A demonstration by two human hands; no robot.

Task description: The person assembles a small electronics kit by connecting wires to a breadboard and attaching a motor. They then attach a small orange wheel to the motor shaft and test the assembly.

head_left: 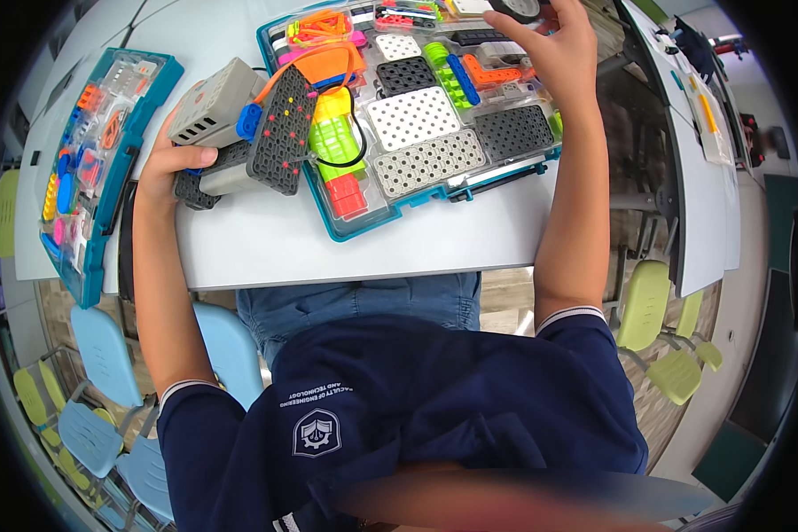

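Note:
My left hand (161,168) is closed around a plastic building-kit model at the left front of the table. The model has a light grey box (213,105), a dark grey perforated plate (284,129) dotted with small red and yellow pegs, and a blue connector (249,121). A black cable loops from it over the parts case. My right hand (554,44) is over the far right of the parts case (355,230), thumb and fingers apart. Between them, at the top edge, shows a dark wheel (516,9); whether I touch it is unclear.
White (414,117), light grey and dark grey perforated plates lie in the teal-edged case, beside green, red and orange parts. A second teal case (89,266) of small parts stands at the left. Blue chairs (106,355) are at the left, green chairs (645,306) at the right.

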